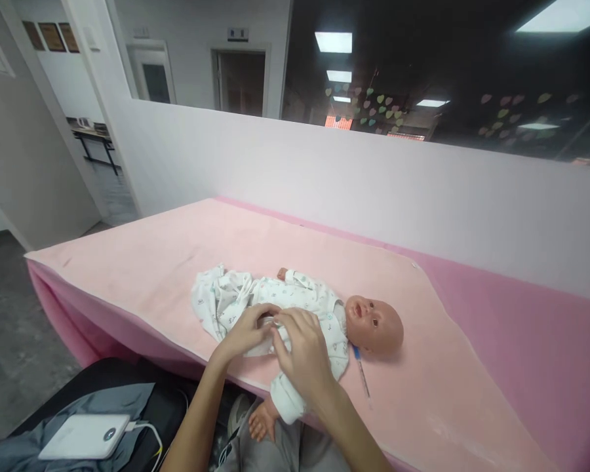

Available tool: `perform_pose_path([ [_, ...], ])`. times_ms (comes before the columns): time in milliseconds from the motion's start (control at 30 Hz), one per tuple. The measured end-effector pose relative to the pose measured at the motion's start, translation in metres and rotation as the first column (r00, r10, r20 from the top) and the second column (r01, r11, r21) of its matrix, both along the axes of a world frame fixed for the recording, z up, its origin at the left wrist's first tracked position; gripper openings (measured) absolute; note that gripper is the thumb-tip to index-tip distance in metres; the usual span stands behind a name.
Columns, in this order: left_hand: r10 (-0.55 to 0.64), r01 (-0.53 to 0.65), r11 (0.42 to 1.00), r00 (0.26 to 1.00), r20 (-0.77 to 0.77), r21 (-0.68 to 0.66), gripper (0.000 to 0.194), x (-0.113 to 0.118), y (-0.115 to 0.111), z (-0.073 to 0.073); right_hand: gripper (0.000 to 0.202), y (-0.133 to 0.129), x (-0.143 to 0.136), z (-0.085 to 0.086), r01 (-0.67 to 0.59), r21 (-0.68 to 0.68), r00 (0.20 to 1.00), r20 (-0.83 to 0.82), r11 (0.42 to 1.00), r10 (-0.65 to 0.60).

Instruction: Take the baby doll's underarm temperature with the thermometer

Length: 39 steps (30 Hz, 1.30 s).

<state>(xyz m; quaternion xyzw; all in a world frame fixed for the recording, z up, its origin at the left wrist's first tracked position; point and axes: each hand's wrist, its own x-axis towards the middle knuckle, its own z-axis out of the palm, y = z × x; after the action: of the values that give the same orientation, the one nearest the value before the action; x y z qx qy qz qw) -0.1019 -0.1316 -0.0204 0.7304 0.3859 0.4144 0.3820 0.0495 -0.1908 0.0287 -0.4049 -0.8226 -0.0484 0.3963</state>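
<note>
At your far left a grey door (27,124) stands beside an opening, through which you see a small table (91,133) in the next room. Below, a white power bank (86,437) lies on grey cloth (140,396) over a black seat (88,379), a white cable (150,429) plugged into its right end. The peach cover (132,246) spreads rightward from there over the tabletop, pink fabric (61,314) hanging beneath its near edge.

Nearer the middle lies the doll (297,298), on its back on the peach cover, its wrapped legs toward your left and its head to your right. It wears a white printed outfit (270,292). Your left hand (248,331) is over the doll's middle, fingers curved, the tips close to those of your other hand. Your right hand (302,351) arches over the near side of the torso, its fingers bent down at the outfit. White fabric shows between your hands, but you cannot tell from here whether either one pinches it. The doll's near arm reaches past the table edge, its small hand (264,421) above your grey trousers (275,452).

Just right of the doll's near shoulder, a slim stick with a blue end (361,373) lies near the head. Farther right, bare pink covering (511,314) runs along the white wall (472,203), below dark glass (447,65) dotted with heart shapes.
</note>
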Motion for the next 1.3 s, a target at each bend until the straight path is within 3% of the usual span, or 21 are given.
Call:
perform_pose_path([
  [167,0.073,-0.070,0.997,0.996,-0.059,0.045,0.026,0.005,-0.001,0.000,0.011,0.043,0.012,-0.032,0.122,-0.174,0.992,-0.013,0.977,-0.126],
  [300,0.069,-0.063,0.997,0.990,-0.121,0.054,0.024,0.004,0.000,0.002,0.011,0.047,0.016,-0.044,0.099,-0.233,0.987,-0.101,0.967,-0.126],
  [500,0.086,-0.079,0.996,0.978,-0.189,0.044,0.022,0.007,-0.001,0.002,0.011,0.046,0.016,-0.044,0.090,-0.266,0.982,-0.139,0.960,-0.131],
  [600,0.141,-0.143,0.990,0.971,-0.192,0.002,0.034,0.009,0.000,-0.001,0.010,0.046,0.017,-0.043,0.079,-0.285,0.982,-0.144,0.955,-0.124],
  [733,0.122,-0.125,0.992,0.968,-0.217,0.001,0.045,0.010,0.003,-0.003,0.012,0.046,0.017,-0.041,0.070,-0.299,0.985,-0.129,0.952,-0.112],
  [1100,0.005,-0.020,0.994,0.991,-0.134,-0.105,0.030,0.000,0.010,0.002,0.010,0.047,0.015,-0.043,0.090,-0.332,0.982,-0.127,0.939,-0.139],
  [1300,-0.029,0.012,0.988,0.994,-0.107,-0.154,0.019,-0.002,0.011,0.007,0.013,0.048,0.013,-0.045,0.104,-0.267,0.983,-0.122,0.958,-0.140],
])
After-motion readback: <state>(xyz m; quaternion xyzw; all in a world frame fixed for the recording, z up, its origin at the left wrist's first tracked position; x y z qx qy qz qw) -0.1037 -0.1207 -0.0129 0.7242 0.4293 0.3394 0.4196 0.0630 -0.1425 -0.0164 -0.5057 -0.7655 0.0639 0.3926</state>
